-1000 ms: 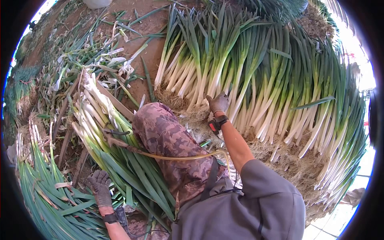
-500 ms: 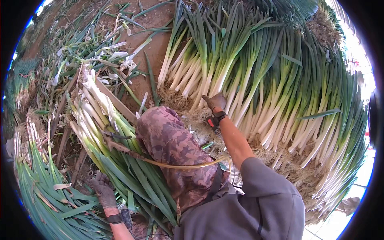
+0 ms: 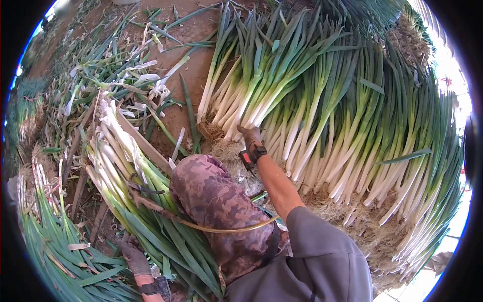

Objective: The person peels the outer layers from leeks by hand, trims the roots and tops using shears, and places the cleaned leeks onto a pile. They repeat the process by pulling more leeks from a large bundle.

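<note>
My right hand [image 3: 250,136], in a dark glove, is closed around the white root ends of several long green onions [image 3: 259,108] at the front edge of a large spread pile. Their green tops point away from me. My left hand [image 3: 133,255], gloved too, is low at the left with its fingers loosely stretched, beside the green leaves of another heap [image 3: 75,267]; nothing shows in it. Between that hand and my knee lies a bundle of green onions [image 3: 118,151] with peeling white stems. A gun-like tool [image 3: 151,203] on a yellowish hose [image 3: 236,230] rests across the bundle.
Wooden slats [image 3: 143,138] support the bundle. Stripped leaves and peelings [image 3: 126,75] litter the soil at upper left. My camouflage-clad knee [image 3: 206,186] is between bundle and pile. Tangled roots [image 3: 347,221] line the pile's near edge.
My right hand has moved left along the pile's edge, bringing several green onions with it. My left hand has shifted slightly downward, staying near the leaves.
</note>
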Demonstrator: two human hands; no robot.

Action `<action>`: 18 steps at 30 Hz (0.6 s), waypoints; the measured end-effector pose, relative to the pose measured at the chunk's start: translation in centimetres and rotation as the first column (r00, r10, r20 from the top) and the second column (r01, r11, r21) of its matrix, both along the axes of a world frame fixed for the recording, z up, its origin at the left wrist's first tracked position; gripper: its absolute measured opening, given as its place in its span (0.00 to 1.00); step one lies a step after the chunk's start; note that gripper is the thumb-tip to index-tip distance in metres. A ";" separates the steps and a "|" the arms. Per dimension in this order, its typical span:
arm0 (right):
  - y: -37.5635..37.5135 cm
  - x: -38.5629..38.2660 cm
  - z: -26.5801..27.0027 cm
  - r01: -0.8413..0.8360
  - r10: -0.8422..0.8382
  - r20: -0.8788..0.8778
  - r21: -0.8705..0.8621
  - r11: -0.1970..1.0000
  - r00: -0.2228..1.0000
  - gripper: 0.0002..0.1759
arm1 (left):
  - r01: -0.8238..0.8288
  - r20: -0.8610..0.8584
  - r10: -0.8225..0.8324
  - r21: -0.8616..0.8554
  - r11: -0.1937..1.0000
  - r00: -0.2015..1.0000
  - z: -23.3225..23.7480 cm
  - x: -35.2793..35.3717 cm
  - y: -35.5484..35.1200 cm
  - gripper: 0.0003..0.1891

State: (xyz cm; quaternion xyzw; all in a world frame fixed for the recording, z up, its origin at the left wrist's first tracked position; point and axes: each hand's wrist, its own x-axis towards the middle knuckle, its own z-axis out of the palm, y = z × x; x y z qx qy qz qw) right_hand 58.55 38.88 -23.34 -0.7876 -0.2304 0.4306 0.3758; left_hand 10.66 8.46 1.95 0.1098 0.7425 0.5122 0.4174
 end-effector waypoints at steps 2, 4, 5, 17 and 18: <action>-1.1 1.9 2.1 -0.081 0.088 -0.247 0.040 0.996 0.965 0.49 | -0.020 -0.004 0.020 -0.003 1.000 1.000 -0.4 0.7 0.1 0.42; -1.7 1.0 2.2 -0.029 0.032 -0.073 0.044 0.999 0.997 0.43 | -0.064 -0.004 0.064 0.007 0.998 0.998 -0.9 0.8 0.3 0.42; -1.8 0.3 1.8 -0.015 0.013 0.076 0.025 1.000 0.997 0.42 | -0.056 0.000 0.056 0.007 0.998 0.998 -1.0 0.6 0.2 0.42; -11.4 13.7 18.2 0.027 0.008 0.886 -0.023 0.999 0.464 0.52 | -0.060 0.065 0.055 0.085 0.995 0.996 -3.1 -1.4 -0.9 0.39; -13.2 15.7 16.7 0.096 0.000 0.840 -0.063 0.993 0.542 0.54 | -0.050 0.065 0.043 0.103 0.993 0.997 -3.3 -1.4 -0.8 0.39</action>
